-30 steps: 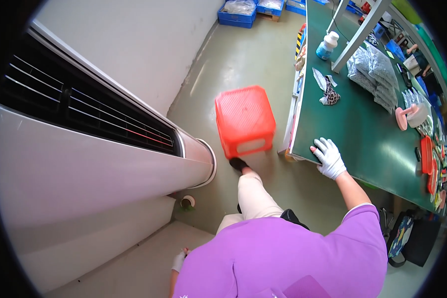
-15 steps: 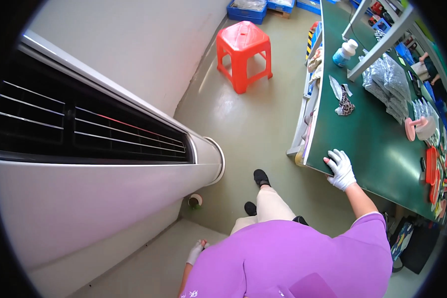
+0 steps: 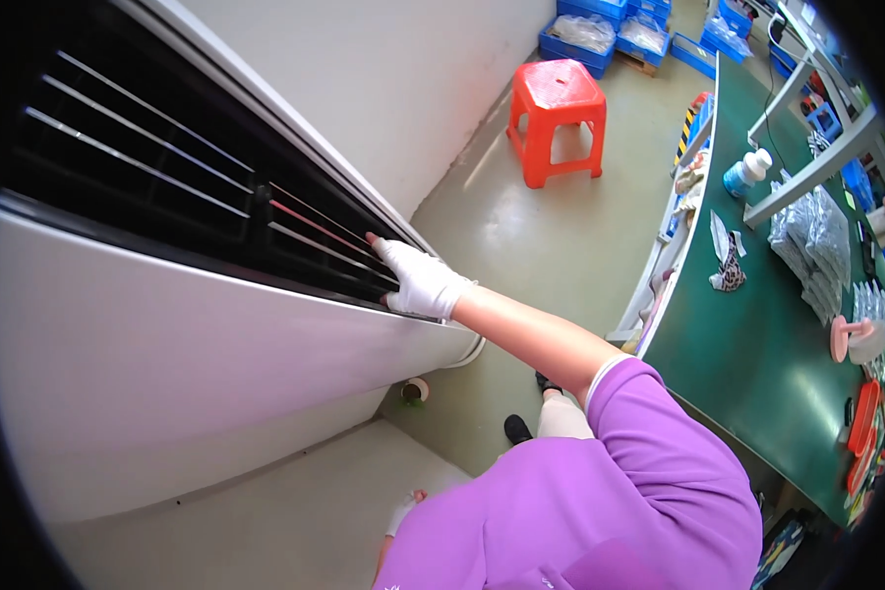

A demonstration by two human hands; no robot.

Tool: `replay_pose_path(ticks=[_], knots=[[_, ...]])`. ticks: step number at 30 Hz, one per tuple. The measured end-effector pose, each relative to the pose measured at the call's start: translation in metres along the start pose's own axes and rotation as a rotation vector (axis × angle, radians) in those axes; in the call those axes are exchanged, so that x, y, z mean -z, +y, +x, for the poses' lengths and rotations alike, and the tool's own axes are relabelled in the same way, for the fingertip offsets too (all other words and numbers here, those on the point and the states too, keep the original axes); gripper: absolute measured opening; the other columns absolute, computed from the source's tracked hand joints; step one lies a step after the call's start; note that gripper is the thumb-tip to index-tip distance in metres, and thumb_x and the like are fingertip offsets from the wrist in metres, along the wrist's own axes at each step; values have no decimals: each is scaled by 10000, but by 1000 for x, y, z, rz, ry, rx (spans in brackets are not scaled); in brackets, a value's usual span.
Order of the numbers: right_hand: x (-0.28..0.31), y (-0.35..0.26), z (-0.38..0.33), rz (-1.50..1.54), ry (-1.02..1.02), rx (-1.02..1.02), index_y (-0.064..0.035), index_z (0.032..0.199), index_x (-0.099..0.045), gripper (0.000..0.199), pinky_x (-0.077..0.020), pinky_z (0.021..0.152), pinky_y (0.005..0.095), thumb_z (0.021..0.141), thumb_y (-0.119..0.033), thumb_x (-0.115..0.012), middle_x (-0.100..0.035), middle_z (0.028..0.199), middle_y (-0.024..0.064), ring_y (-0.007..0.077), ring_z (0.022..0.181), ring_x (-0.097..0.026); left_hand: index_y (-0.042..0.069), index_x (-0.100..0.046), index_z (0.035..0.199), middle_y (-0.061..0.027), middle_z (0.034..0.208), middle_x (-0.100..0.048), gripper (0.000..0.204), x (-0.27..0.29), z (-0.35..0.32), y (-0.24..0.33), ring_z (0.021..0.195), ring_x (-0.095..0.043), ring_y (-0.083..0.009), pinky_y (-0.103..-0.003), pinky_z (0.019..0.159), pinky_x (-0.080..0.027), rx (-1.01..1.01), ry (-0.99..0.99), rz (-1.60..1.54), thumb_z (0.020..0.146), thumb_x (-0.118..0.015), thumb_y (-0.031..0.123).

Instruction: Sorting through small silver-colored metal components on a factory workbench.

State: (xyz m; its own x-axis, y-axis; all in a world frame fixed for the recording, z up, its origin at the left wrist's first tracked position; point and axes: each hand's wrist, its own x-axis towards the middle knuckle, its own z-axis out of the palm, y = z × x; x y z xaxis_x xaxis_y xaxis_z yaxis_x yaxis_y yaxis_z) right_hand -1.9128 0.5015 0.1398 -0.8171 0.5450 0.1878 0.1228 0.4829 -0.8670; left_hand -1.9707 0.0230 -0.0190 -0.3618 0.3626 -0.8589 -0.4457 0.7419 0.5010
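Observation:
My right hand (image 3: 423,282), in a white glove with bare fingertips, reaches across to the dark louvred vent (image 3: 216,197) of a tall white air conditioner (image 3: 216,393). Its thumb and a finger are spread apart over the right end of the thin slats, with no loose object seen in them. Some of its fingers are hidden inside the dark opening. Low at my left side hangs my left hand (image 3: 403,509), also gloved with fingertips bare. My purple shirt covers part of it, so I cannot tell how its fingers are set.
A red plastic stool (image 3: 558,123) stands by the wall. On the right, a green-topped workbench (image 3: 698,344) carries a white-capped bottle (image 3: 747,173), a patterned cloth (image 3: 728,270), silvery packets (image 3: 811,241) and red trays (image 3: 863,418). Blue crates (image 3: 580,44) sit at the back; a small pot (image 3: 414,391) is beside the air conditioner.
My right hand has left the workbench edge and swung left to the air conditioner's vent. The view has shifted left, and my left hand stays low at my side.

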Motion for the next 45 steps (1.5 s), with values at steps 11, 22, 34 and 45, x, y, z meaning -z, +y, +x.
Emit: replay_pose_path(ticks=[11,22,34,45], knots=[[50,17,35,172,-428,39,-77,1467,-261,1028,-351,1077,351,600,-149,-808,-451,1396,184,274,1296,-434,106,-616,1046,21,902,-610,243,-7,18,36,816,-557,-105,-270,741,-461,-86,-32,-13,935,-589,320],[98,-170,43,3,382,424,-80,1429,-348,757,-368,1054,353,774,-213,-704,-480,1349,165,297,1265,-454,103,-621,1041,16,908,-615,238,2,6,42,811,-562,-109,-275,733,-464,-126,-83,7,934,-589,313],[134,-174,80,433,-221,363,-52,1476,-261,757,-240,1119,315,829,-329,-540,-358,1474,139,237,1357,-331,99,-626,1035,10,914,-621,234,8,-1,59,806,-567,-113,-279,724,-468,-123,-197,140,933,-589,306],[44,-72,21,216,15,137,-21,1474,-227,834,-286,1099,325,766,-196,-633,-380,1445,184,242,1337,-370,95,-631,1030,5,920,-627,229,8,-11,76,801,-572,-116,-284,716,-471,-101,-280,262,932,-589,299]])
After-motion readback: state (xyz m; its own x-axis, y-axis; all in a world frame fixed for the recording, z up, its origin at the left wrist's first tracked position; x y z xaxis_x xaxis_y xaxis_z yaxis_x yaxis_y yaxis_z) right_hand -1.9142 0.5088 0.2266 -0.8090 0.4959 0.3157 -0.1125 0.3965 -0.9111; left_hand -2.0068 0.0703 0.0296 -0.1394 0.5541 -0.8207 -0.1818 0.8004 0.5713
